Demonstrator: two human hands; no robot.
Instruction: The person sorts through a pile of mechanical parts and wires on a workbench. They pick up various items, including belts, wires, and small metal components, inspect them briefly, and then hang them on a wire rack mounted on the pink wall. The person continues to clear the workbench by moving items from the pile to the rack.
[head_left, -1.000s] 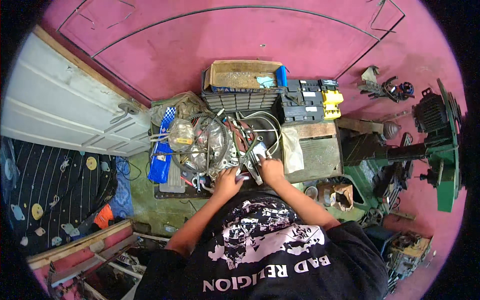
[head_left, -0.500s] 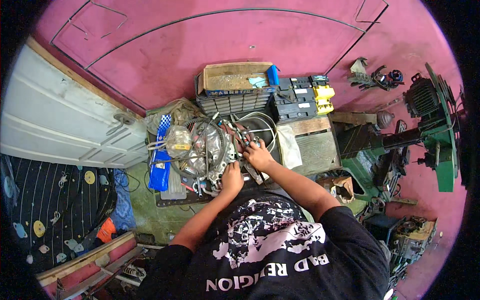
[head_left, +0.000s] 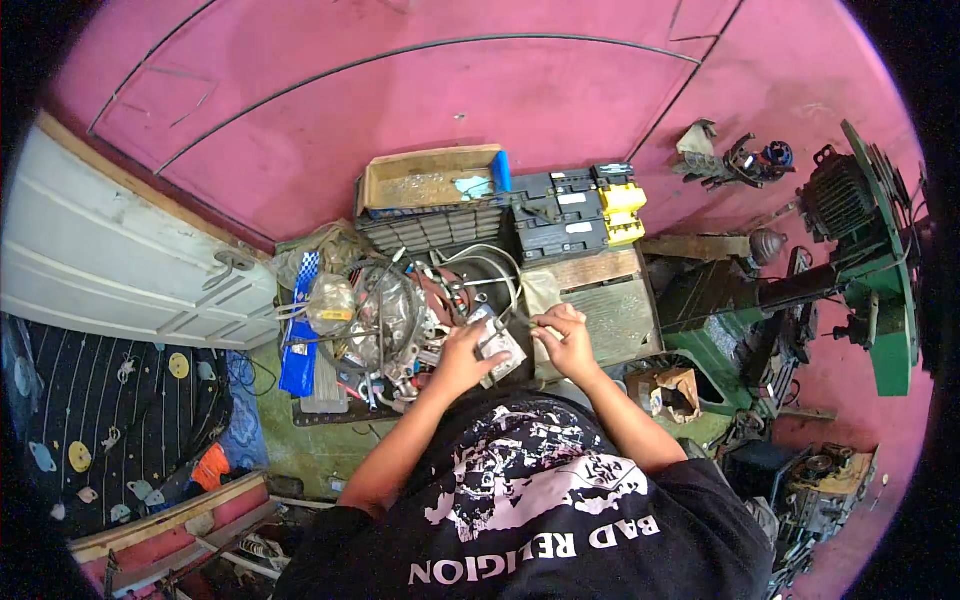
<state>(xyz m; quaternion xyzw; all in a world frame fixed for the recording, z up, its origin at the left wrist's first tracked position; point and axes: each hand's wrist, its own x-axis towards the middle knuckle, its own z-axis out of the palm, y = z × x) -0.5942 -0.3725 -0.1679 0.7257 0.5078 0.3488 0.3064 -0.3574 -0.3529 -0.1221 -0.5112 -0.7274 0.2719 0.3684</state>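
Probably to keep it steady, we grip a pale flat piece (head_left: 503, 349) in our left hand (head_left: 462, 360); our right hand (head_left: 564, 342) pinches, but we cannot tell what.

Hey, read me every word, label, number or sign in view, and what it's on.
Black shirt: large white lettering; I won't copy it.
Black cases: white labels, too small to read.
Cardboard box: front print, unreadable.
Pale item in the left hand: any print too small to read.
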